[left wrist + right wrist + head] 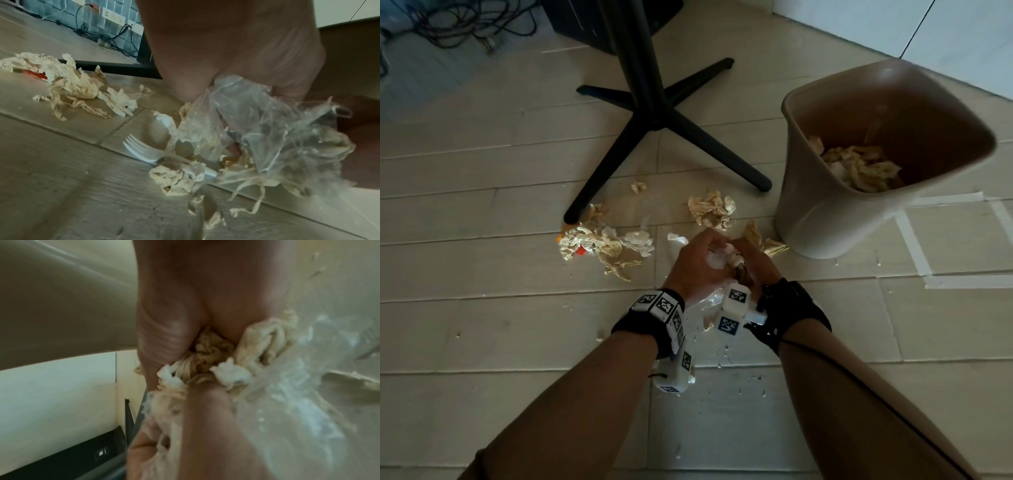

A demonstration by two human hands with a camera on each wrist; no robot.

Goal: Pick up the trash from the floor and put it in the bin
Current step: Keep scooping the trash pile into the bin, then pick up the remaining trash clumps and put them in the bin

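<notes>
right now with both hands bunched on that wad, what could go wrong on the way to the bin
Loose paper strands hang under the wad that both hands grip, so bits may drop. The fork lies half tangled in it and could fall. The bin looks tilted and may tip if bumped.

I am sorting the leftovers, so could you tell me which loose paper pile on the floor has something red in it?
The large crumpled pile by the table leg's foot; the wad nearer the bin shows none.

No legible text (only coded markers)
</notes>
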